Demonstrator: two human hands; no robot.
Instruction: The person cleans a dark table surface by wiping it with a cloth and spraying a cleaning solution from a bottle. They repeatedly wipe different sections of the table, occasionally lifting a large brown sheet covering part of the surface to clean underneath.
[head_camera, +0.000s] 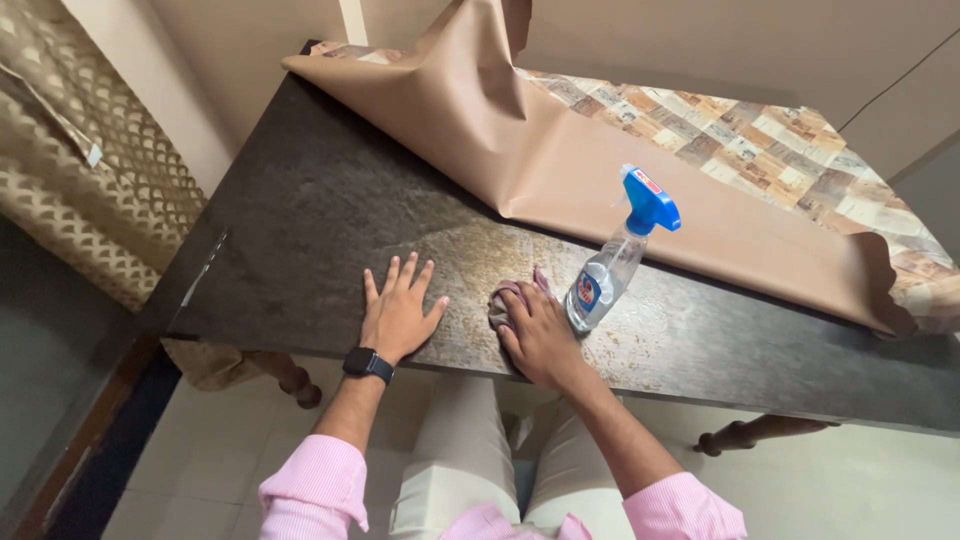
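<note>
Left hand (398, 315) laid flat on the dark tabletop (300, 230), fingers spread, nothing gripped; black watch (368, 363) worn at the wrist. Right hand (540, 335) pressed down over a pinkish cloth (508, 297), cloth bunched under the fingers. Spray bottle (612, 262) with blue trigger stood just at 2 o'clock of the right hand. Brown table cover (600, 170) folded back at 12 o'clock.
</note>
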